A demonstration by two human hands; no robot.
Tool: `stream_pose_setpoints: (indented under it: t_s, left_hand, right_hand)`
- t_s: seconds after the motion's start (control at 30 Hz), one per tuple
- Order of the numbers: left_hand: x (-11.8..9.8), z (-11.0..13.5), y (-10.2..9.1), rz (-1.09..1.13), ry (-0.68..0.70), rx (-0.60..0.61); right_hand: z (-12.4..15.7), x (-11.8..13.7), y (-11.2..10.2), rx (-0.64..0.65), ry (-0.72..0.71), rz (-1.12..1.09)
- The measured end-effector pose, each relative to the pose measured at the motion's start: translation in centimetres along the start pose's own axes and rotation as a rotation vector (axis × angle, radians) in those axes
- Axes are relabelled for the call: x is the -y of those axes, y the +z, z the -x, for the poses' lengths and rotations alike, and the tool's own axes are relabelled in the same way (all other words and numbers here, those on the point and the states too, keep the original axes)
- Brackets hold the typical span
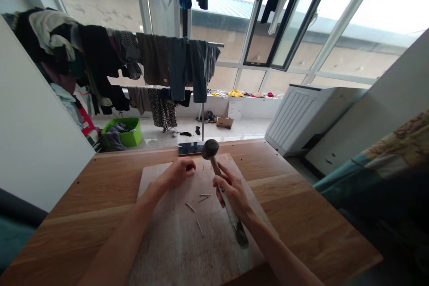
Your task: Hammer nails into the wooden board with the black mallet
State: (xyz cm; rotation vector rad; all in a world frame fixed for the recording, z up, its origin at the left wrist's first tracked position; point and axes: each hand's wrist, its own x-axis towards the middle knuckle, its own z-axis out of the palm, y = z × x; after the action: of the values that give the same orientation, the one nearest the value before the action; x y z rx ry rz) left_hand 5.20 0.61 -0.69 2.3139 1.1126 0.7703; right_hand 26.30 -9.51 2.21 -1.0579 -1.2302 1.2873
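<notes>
hammer [230, 212] held tilted over the pale board [167, 241], right hand [234, 190] closed round its handle. two thin nails [203, 167] appear to stand near the board's far edge, judged started only; four loose nails [200, 228] lie flat, undriven. left hand [182, 172] curled near the standing pair, apart from the right; grip on a nail cannot be told. board lies on the wooden table [100, 183].
</notes>
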Motion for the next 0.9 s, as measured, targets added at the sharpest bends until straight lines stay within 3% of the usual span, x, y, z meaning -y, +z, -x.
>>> stream_pose_setpoints:
  t_s: [0.33,0.5,0.9]
  left_hand:
    - [0.7,0.0,0.7,-0.031,0.035,-0.017]
    - [0.9,0.4,1.6,0.018,-0.084,-0.101]
    - [-1.5,-0.1,2.8,-0.104,-0.252,-0.117]
  right_hand:
    - [-0.4,-2.7,-0.1,-0.063,-0.012,-0.095]
    - [-0.4,-3.4,-0.4,-0.095,-0.034,-0.095]
    - [-0.5,-4.2,-0.3,-0.121,0.031,-0.082]
